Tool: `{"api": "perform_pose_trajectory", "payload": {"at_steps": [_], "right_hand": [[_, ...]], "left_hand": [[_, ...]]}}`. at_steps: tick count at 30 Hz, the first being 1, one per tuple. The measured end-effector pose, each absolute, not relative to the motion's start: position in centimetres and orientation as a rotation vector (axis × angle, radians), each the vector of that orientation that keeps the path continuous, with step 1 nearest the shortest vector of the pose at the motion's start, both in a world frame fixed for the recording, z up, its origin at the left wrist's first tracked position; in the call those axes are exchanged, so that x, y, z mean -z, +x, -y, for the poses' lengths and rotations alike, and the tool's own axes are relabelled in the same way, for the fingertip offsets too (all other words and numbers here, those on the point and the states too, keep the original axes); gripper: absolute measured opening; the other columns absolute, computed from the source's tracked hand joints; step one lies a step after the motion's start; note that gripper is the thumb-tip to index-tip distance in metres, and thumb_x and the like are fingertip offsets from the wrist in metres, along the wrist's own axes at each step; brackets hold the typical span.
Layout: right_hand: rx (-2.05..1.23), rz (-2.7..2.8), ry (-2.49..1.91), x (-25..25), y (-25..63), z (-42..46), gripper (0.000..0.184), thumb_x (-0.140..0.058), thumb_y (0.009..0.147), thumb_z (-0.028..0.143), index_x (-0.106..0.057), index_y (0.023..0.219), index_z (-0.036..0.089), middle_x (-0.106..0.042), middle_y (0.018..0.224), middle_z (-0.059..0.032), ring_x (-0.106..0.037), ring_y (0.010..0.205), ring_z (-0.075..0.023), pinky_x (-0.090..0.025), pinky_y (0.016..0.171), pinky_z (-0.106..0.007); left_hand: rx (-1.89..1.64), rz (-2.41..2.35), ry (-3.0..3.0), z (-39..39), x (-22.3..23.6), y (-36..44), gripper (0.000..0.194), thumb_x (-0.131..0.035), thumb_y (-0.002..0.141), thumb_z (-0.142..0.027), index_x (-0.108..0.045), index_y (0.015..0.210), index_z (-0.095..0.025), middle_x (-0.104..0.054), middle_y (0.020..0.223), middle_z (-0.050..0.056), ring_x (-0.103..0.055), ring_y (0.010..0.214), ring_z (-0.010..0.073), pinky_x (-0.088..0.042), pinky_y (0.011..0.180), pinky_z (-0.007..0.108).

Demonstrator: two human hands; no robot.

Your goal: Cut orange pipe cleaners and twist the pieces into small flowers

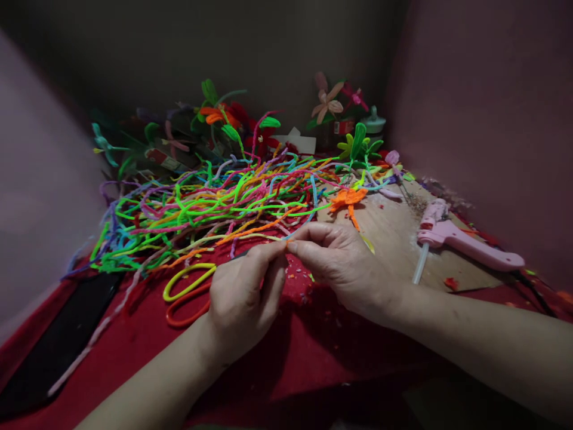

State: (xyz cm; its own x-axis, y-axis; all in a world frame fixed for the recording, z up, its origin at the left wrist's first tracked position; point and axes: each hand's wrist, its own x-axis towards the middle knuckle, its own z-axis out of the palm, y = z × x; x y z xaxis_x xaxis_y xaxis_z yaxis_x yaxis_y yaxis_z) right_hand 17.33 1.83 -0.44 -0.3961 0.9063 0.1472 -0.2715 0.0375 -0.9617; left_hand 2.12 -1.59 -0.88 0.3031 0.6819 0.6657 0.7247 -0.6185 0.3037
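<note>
My left hand (248, 286) and my right hand (344, 263) meet fingertip to fingertip over the red cloth, both pinched closed. Between the fingertips shows a tiny bit of orange pipe cleaner (287, 243); the fingers hide the rest. Just beyond the hands spreads a tangled heap of colourful pipe cleaners (224, 200), with green, orange, pink and blue strands. Scissors with yellow and red handles (188, 283) lie beside my left hand, their blades mostly hidden behind it. An orange pipe-cleaner flower (348, 200) rests on the board (394, 239) beyond my right hand.
A pink glue gun (474, 242) with a clear stick lies on the board at right. A black flat object (58, 340) is at left. Finished pipe-cleaner flowers (329, 101) stand at the back, near a lidded jar (374, 122). Scraps litter the red cloth (313, 340).
</note>
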Motion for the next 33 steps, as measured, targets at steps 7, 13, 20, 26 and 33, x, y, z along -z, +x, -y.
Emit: {"api": "perform_pose_trajectory", "payload": {"at_steps": [7,13,20,26,33], "right_hand": [[-1.658,1.208,-0.726,0.5,17.3,-2.0,0.012,-0.059,0.077,0.021,-0.057,0.067,0.015,-0.037,0.047,0.0089,-0.026,0.042,-0.0031,-0.020,0.041,-0.019],[-1.755,1.107,-0.725,0.1,17.2,-2.0,0.012,-0.062,0.073,0.021,-0.055,0.065,0.015,-0.034,0.044,0.0097,-0.024,0.040,-0.0030,-0.017,0.038,-0.019],[-1.882,1.020,-0.744,0.4,17.3,-2.2,0.012,-0.061,0.070,0.020,-0.051,0.064,0.017,-0.030,0.043,0.0107,-0.019,0.039,-0.0039,-0.013,0.037,-0.019],[-1.826,1.108,-0.730,0.4,17.5,-2.4,0.012,-0.061,0.071,0.021,-0.053,0.064,0.016,-0.032,0.043,0.0100,-0.021,0.039,-0.0041,-0.015,0.037,-0.020],[-1.397,1.515,-0.752,-0.2,18.0,-2.0,0.013,-0.055,0.078,0.015,-0.062,0.067,0.014,-0.052,0.061,0.0039,-0.041,0.055,-0.0060,-0.033,0.051,-0.019]], "left_hand": [[1.390,1.301,-2.516,1.3,0.6,2.1,0.025,-0.057,0.078,-0.002,-0.061,0.099,-0.014,-0.066,0.090,0.003,-0.062,0.082,0.0103,-0.048,0.076,0.020],[1.497,1.277,-2.501,1.1,0.3,2.0,0.026,-0.061,0.076,-0.001,-0.065,0.096,-0.016,-0.063,0.090,0.004,-0.061,0.084,0.0113,-0.050,0.074,0.022],[1.039,1.082,-2.396,1.2,0.8,1.8,0.033,-0.057,0.078,-0.001,-0.061,0.109,-0.012,-0.064,0.094,0.010,-0.060,0.086,0.0150,-0.049,0.069,0.025],[1.559,1.597,-2.649,1.0,-0.5,1.6,0.017,-0.056,0.082,-0.014,-0.069,0.090,-0.020,-0.066,0.089,0.004,-0.061,0.085,0.0149,-0.049,0.076,0.027],[2.460,2.529,-2.664,-0.5,-0.9,0.8,0.004,-0.068,0.073,-0.019,-0.067,0.075,-0.016,-0.060,0.063,-0.002,-0.053,0.050,0.0054,-0.042,0.048,0.016]]}}
